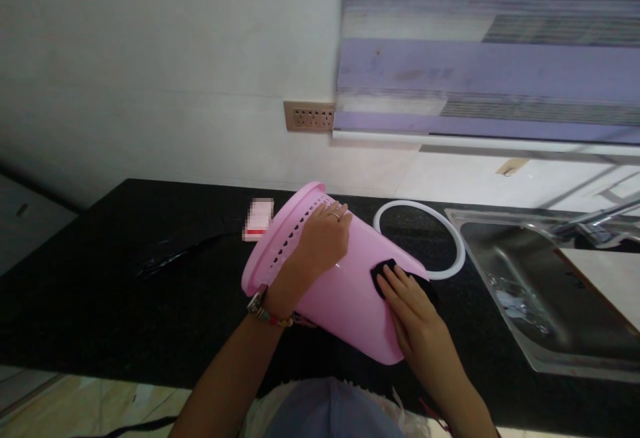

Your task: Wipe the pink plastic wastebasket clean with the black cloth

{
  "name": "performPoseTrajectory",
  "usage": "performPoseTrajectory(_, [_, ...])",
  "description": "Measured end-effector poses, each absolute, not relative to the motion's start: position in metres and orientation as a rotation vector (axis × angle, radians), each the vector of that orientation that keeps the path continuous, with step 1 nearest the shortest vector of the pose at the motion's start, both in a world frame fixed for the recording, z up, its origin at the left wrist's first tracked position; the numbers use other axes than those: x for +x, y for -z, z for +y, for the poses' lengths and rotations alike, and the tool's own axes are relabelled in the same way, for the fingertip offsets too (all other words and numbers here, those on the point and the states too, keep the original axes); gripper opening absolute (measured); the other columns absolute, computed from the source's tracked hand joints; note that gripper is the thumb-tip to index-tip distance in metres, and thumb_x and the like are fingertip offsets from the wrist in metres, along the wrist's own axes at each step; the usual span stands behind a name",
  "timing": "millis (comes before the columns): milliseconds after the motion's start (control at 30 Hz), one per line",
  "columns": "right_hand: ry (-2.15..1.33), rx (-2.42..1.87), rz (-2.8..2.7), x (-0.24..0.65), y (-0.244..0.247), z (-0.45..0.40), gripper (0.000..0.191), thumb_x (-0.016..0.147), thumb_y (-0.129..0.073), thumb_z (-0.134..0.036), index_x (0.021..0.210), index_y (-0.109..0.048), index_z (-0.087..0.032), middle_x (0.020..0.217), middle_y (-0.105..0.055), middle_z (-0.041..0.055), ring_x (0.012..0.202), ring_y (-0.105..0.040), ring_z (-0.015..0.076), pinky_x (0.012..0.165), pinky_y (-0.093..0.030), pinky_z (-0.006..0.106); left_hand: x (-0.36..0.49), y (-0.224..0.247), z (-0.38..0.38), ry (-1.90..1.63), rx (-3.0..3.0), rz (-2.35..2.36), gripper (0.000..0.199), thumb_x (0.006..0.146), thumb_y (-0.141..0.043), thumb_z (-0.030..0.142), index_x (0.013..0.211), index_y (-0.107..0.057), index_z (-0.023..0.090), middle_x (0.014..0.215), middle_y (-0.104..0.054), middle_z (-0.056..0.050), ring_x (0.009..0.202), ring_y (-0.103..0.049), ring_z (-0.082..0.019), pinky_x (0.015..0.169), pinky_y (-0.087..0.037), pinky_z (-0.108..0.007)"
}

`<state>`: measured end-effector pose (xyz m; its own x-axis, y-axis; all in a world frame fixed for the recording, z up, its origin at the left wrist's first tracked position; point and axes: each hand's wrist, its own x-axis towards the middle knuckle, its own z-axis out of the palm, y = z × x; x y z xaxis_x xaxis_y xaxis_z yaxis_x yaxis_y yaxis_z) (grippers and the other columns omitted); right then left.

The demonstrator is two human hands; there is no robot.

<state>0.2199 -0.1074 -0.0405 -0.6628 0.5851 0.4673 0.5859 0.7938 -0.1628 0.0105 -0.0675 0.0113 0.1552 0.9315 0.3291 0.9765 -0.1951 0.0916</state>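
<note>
A pink plastic trash bin [350, 245] lies on its side on the black countertop [165, 331], its rimmed mouth to the left and its base to the lower right. A row of small holes runs below the rim. My left hand [323, 238], with a ring and a wristwatch, holds the bin's upper side near that row, fingers bent over it. Under the fingers of my right hand [410, 298], a black cloth [383, 278] is pressed against the bin near its base. Part of the cloth is hidden by the hand.
Behind the bin's base lies a white ring [457, 245]. To the right, a steel sink [480, 238] has a faucet [585, 228] and clear plastic inside. Black plastic [175, 257] and a blurred pinkish packet [259, 218] lie on the left. A socket panel [310, 117] is on the wall.
</note>
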Motion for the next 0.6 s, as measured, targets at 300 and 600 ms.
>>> performPoseTrajectory(300, [-0.008,-0.820,-2.532,0.221,0.042,-0.119,0.053,0.086,-0.034,-0.005,0.136,-0.040,-0.018,0.132,-0.051,0.0096,0.129,-0.037,0.0221,0.099,-0.045,0.044,0.011,-0.008,-0.069,0.519,-2.232,-1.907,0.030,0.086,-0.039,0.013,0.106,-0.061,0.010,0.114,-0.063,-0.013,0.112,-0.053,-0.021,0.099,-0.040,-0.037])
performPoseTrajectory(600, [-0.029,-0.849,-2.535,0.221,0.042,-0.120,0.061,0.082,-0.032,-0.001,0.139,-0.034,-0.021,0.134,-0.049,0.0083,0.130,-0.036,0.0213,0.101,-0.042,0.045,0.010,-0.005,-0.075,0.579,-2.184,-1.881,0.031,0.084,-0.041,0.012,0.106,-0.062,0.011,0.115,-0.064,-0.011,0.109,-0.056,-0.019,0.101,-0.037,-0.036])
